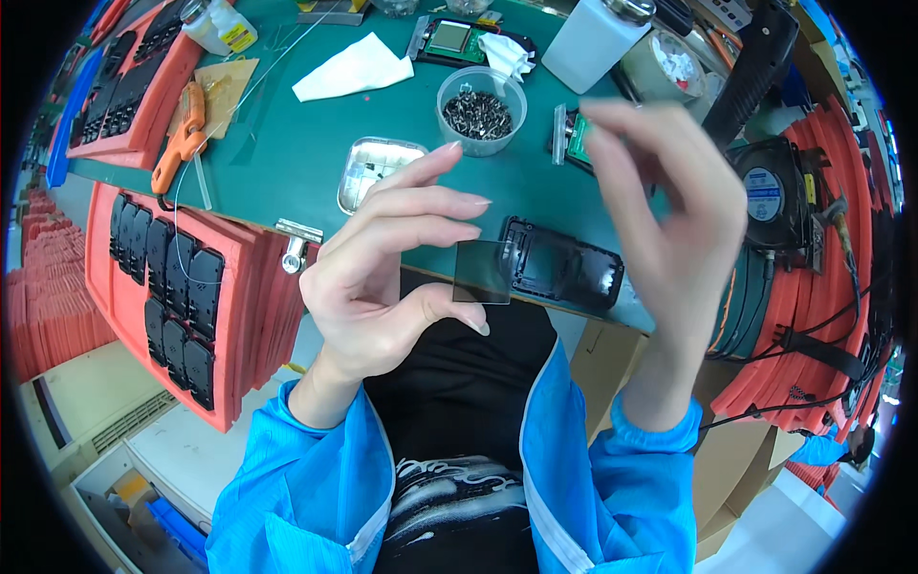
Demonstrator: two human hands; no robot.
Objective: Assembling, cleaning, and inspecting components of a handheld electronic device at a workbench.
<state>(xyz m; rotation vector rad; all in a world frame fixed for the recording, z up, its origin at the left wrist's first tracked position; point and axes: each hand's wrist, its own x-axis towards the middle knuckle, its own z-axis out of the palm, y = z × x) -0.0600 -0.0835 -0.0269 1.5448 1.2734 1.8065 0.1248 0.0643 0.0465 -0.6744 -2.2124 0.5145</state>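
Observation:
My left hand (373, 277) pinches a small square of dark, see-through sheet (482, 272) by its edge between thumb and fingers. Just right of that sheet, a black plastic housing (562, 264) lies open side up near the table's front edge. Raised over the right of the table is my right hand (669, 182), slightly blurred, its thumb and forefinger brought together; whatever they hold, if anything, cannot be made out. Behind it, partly covered, lies a piece with a green circuit board (578, 139). A shallow white tray (350, 191) with small dark bits sits beyond my left fingers.
A clear tub of screws (483, 146) stands mid-table, behind it a white cloth (354, 69) and a device with a small screen (449, 36). An orange glue gun (182, 143) lies left. Red foam trays (129, 277) hold black housings. A fan (765, 196) and cables crowd the right.

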